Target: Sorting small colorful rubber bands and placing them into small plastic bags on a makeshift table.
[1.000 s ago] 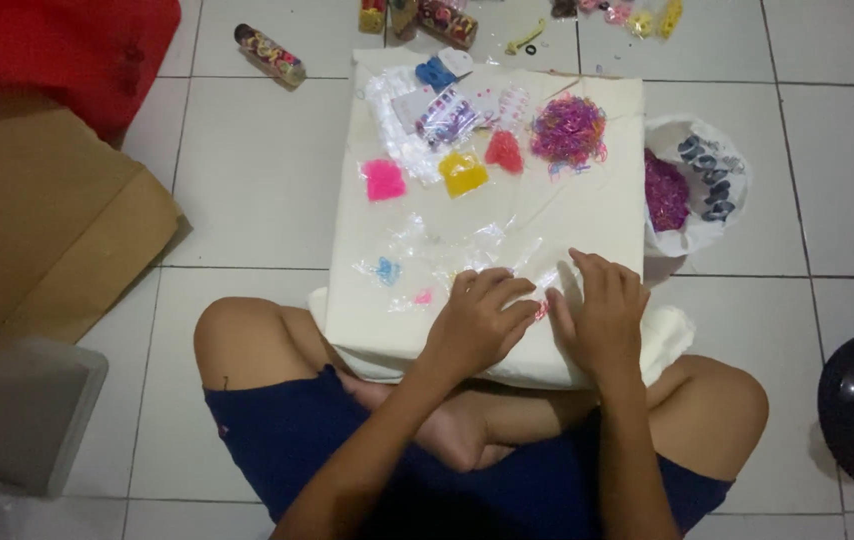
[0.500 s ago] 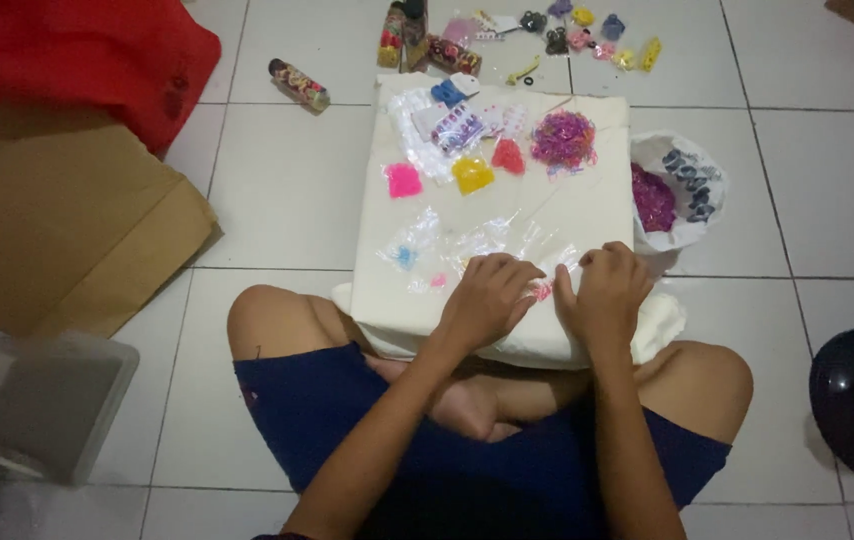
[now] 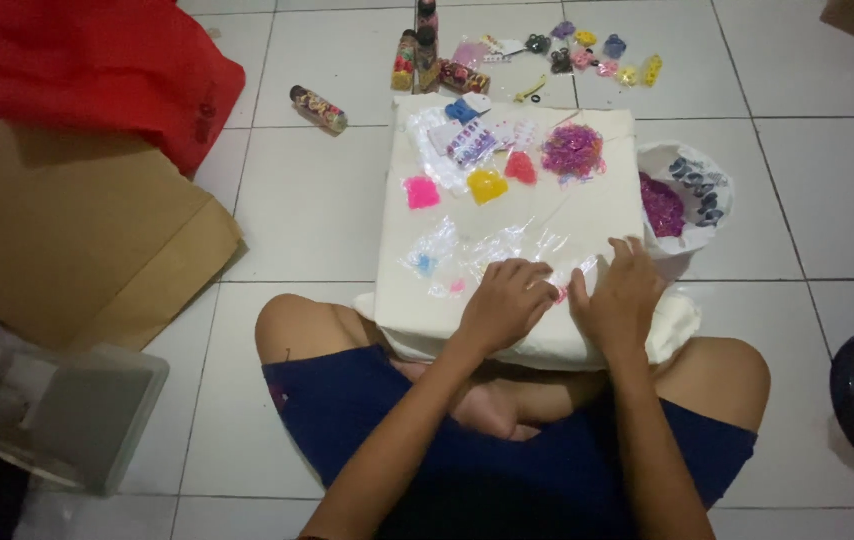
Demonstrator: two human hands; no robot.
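Both hands, left hand (image 3: 509, 300) and right hand (image 3: 620, 292), pinch something tiny and pink on the cushion (image 3: 587, 215); each grip's closure is unclear.

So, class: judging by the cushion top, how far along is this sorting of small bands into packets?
Done: pink packet, yellow packet and red packet lie filled. In hand: left hand and right hand work something small and pink. Left: loose purple pile and clear packets.

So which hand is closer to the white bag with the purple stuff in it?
The right hand. It rests at the white cushion's right edge, just beside the white bag. The left hand sits farther in, toward the cushion's middle.
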